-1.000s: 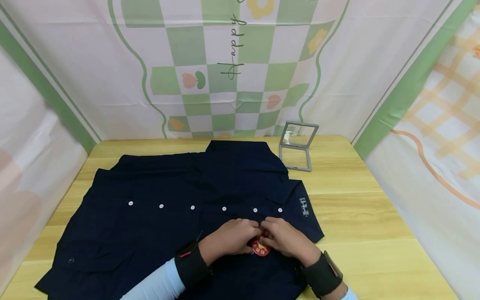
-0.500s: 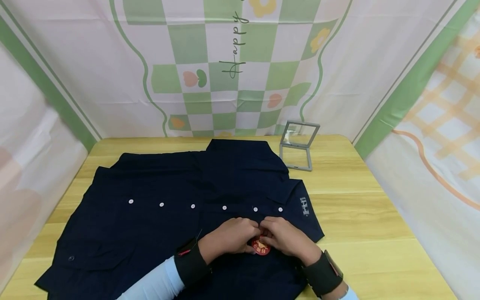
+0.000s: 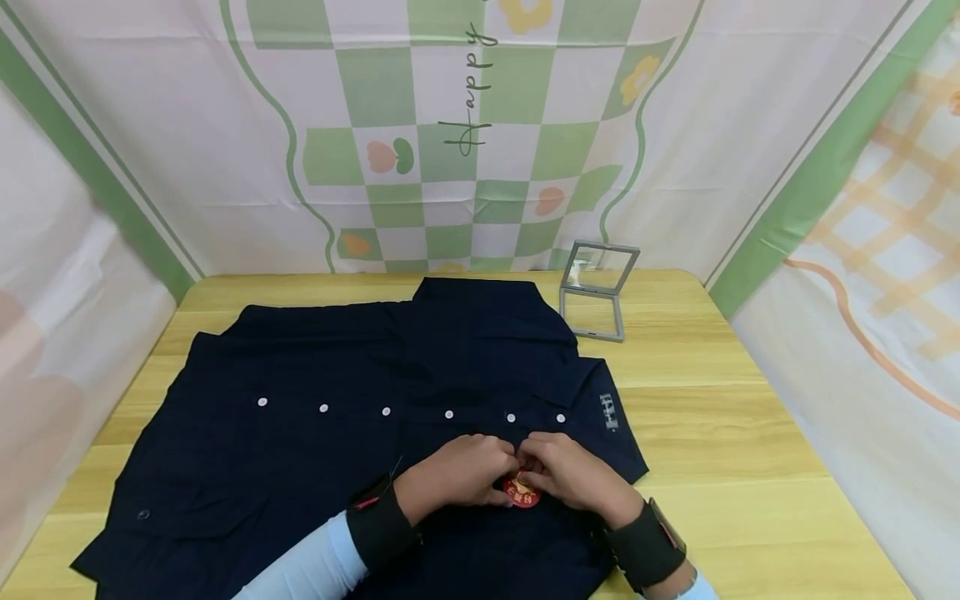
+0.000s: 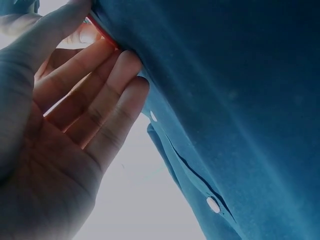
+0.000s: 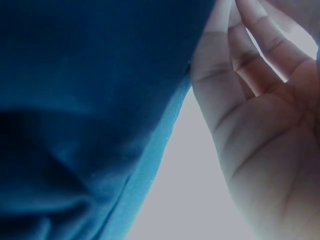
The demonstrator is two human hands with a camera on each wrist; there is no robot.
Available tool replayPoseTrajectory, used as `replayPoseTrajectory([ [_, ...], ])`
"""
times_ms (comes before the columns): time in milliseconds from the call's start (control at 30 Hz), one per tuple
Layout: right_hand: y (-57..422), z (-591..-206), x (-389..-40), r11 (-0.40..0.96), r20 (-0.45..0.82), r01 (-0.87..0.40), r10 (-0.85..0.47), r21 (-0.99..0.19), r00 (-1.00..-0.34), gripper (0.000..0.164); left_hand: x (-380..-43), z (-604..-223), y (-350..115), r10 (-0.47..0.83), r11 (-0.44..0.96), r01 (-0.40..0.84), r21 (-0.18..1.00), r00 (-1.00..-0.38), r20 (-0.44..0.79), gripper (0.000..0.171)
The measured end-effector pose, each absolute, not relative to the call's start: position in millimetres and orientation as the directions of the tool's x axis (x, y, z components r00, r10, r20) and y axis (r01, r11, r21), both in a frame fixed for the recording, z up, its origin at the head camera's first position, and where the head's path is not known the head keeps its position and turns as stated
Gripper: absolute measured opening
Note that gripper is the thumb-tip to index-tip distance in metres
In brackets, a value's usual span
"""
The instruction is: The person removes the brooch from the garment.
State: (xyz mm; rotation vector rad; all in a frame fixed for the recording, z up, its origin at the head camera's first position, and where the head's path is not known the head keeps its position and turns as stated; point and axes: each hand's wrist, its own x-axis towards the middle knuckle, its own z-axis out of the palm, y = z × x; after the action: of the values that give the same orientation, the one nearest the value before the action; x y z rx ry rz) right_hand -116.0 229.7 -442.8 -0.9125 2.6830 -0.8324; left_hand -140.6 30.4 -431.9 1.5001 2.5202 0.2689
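Observation:
A dark navy short-sleeved shirt [image 3: 322,467] with a row of white buttons lies spread out in the head view. On its chest, a round red badge [image 3: 522,495] with gold markings shows between the two hands. My left hand [image 3: 468,471] pinches the badge's left side with curled fingers. From the right, my right hand [image 3: 573,473] grips it, thumb across its face. The left wrist view shows the badge's thin red edge [image 4: 102,32] at the left fingertips, against the cloth. In the right wrist view, shirt cloth [image 5: 100,75] borders the fingers and the badge is hidden.
The shirt lies on a pale wooden table [image 3: 720,467]. A small grey-framed clear case [image 3: 617,317] stands open at the back, beside the collar. Patterned curtains [image 3: 450,167] hang behind and at both sides.
Both hands keep their hold on the badge with only slight finger movement. The whole head view has shifted a little; the shirt and case stay put.

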Motion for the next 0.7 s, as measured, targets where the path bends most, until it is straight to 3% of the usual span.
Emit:
replayPoseTrajectory([
  [700,230.7,-442.5,-116.6,0.647,-0.022,-0.478,-0.607,-0.594,-0.795,0.004,-142.4,-430.7,27.6,0.891,0.444,0.836,0.321,-0.449,-0.063,0.013],
])
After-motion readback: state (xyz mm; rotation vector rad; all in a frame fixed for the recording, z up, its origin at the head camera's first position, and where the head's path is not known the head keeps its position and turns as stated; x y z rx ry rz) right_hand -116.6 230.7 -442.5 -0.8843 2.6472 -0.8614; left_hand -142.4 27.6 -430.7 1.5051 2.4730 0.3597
